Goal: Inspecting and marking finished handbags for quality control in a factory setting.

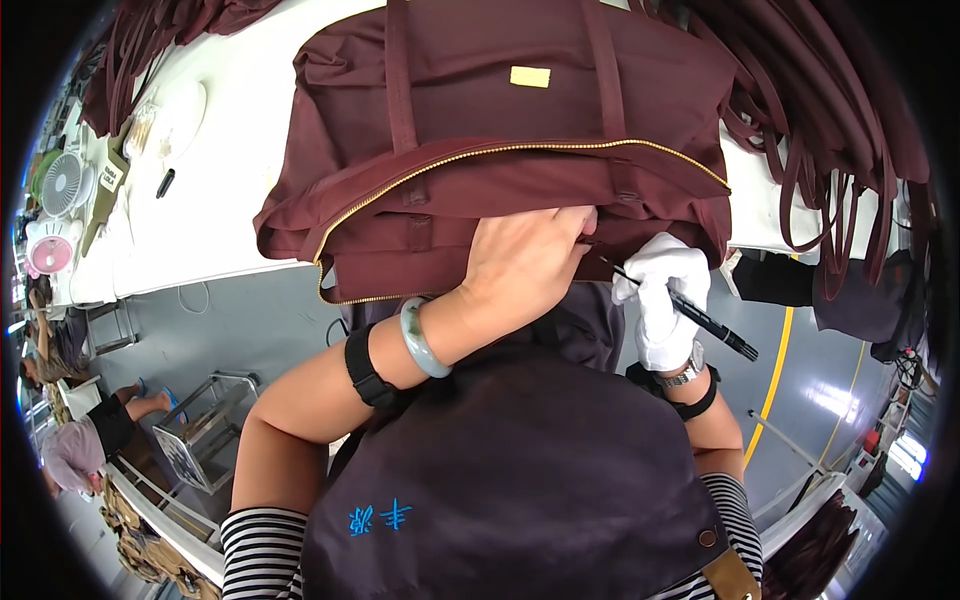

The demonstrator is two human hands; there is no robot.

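Note:
A maroon fabric bag [480, 105] with two straps lies before me, its gold-toothed zipper [450, 154] parted in a wide mouth. A small yellow tag [530, 76] sits on its upper panel. My bare left hand [525, 255], with a bangle at the wrist, pinches the fabric inside the mouth; its fingertips are partly hidden. Just right of it, my right hand [666, 292], in a white glove, holds a slim black pen-like tool [712, 328], its thin tip pointing toward the pinched fabric.
Maroon straps and bag pieces [817, 112] are heaped at the right and hang over the white table's edge [217, 276]. A black cap or marker [166, 183] and small fans [64, 184] are at left. Metal carts [199, 442] and people [82, 442] are beyond on the floor.

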